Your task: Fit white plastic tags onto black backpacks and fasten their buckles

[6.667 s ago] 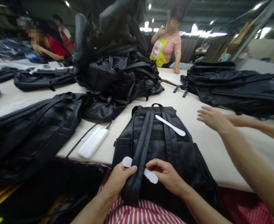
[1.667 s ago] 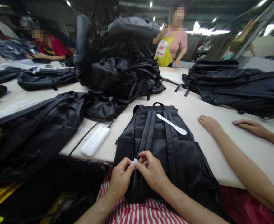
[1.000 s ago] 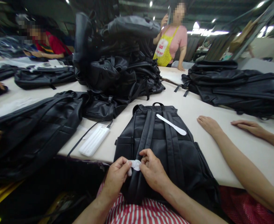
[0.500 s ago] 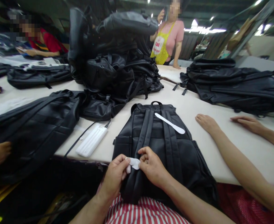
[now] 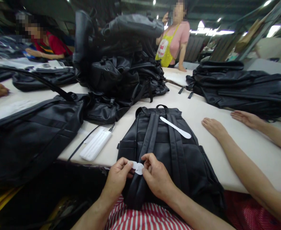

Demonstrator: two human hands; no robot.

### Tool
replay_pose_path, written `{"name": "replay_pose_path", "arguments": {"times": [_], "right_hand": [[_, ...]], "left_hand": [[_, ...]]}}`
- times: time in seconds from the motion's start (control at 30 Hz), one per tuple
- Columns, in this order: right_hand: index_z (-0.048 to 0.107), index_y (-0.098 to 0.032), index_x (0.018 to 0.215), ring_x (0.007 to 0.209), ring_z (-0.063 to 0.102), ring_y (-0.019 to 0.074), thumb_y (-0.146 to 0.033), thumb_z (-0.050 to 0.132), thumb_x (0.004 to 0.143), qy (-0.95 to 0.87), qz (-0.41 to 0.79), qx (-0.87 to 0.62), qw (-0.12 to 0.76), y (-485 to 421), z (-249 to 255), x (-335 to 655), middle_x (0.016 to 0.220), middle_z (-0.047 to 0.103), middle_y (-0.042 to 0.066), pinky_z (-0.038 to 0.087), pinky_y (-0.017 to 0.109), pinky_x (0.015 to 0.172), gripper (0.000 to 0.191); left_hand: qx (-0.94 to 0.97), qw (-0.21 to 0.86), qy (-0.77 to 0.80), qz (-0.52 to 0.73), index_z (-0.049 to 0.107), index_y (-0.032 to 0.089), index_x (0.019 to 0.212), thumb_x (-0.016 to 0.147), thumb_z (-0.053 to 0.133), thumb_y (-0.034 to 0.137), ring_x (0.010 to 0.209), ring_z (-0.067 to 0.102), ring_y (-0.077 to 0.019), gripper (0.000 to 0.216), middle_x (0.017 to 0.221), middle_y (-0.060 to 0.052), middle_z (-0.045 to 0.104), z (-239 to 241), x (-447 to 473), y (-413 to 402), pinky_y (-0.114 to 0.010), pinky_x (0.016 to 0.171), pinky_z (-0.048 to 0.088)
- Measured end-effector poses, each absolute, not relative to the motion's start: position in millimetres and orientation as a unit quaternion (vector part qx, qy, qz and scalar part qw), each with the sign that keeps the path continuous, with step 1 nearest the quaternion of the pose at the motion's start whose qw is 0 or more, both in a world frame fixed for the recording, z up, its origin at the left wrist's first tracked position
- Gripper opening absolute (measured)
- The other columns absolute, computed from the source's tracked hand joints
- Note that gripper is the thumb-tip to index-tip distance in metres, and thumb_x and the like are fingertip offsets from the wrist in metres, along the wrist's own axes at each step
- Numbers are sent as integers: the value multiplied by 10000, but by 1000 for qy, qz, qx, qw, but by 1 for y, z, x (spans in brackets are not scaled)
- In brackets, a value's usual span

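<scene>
A black backpack (image 5: 159, 145) lies on the table in front of me with its straps facing up. Over its left strap I pinch a small white paper-like piece (image 5: 138, 168) with a rounded end. My left hand (image 5: 118, 174) grips one end between thumb and forefinger. At the rounded end, my right hand (image 5: 156, 174) has its thumb and fingers closed on the edge. A white plastic strip (image 5: 175, 127), toothed along one half and smooth at its wide end, rests across the upper straps.
A white power bank (image 5: 96, 144) with a black cable lies left of the backpack. Beyond it rises a large heap of black bags (image 5: 121, 64); more bags (image 5: 240, 84) are stacked at right. A co-worker's hands (image 5: 214, 127) rest on the table. Another black backpack (image 5: 35, 137) lies left.
The white piece has turned flatter, showing its rounded end and a notch. At left, a co-worker's hand has lifted a strap off the other backpack. The co-worker's farther hand at right has shifted left.
</scene>
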State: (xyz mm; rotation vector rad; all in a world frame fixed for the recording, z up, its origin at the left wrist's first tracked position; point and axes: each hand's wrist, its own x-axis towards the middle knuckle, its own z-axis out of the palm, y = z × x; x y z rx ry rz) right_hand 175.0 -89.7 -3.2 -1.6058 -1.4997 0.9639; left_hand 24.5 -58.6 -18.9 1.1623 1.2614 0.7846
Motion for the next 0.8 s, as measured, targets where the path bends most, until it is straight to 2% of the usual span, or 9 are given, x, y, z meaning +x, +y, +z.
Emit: {"name": "replay_pose_path", "arguments": {"times": [0.17,0.3,0.4,0.47,0.63,0.8], "right_hand": [[476,-211,1002,579,501,104,-119,484,738,-549,408,-624,379,-91,-5,179,636,515,-58,366,221,556,279],[474,-190,987,520,499,103,-319,499,807,-453,428,-654,429,-93,-15,192,631,521,-48,380,226,509,224],[490,-166,937,485,504,102,-376,500,804,-402,442,-684,418,-96,-20,200,639,542,-26,376,226,469,249],[482,-149,980,519,543,121,-394,508,794,-365,480,-686,407,-98,-19,200,685,582,6,377,226,449,308],[437,-159,1149,690,588,161,-337,617,726,-289,603,-594,447,-101,-10,188,769,616,23,412,229,508,493],[518,-182,1085,576,506,98,-237,668,688,-291,588,-529,537,-104,-9,179,645,567,-43,372,210,539,428]], "left_hand": [[453,661,519,298,471,173,666,760,553,370,580,530,-112,233,602,25,558,-19,27,-55,-205,536,420],[437,673,505,318,475,171,684,764,555,390,562,517,-93,246,609,30,559,-18,29,-60,-185,521,400],[424,667,512,337,479,169,688,760,568,384,544,501,-77,243,603,38,555,-18,30,-62,-170,510,382],[429,658,515,342,483,169,693,756,576,384,547,501,-77,243,607,38,558,-17,31,-63,-168,510,381],[456,637,515,347,485,173,701,763,565,406,558,500,-88,254,597,39,547,-16,36,-66,-177,513,388],[428,639,523,368,482,174,689,752,574,414,478,421,-66,265,530,62,485,-20,38,-68,-161,447,323]]}}
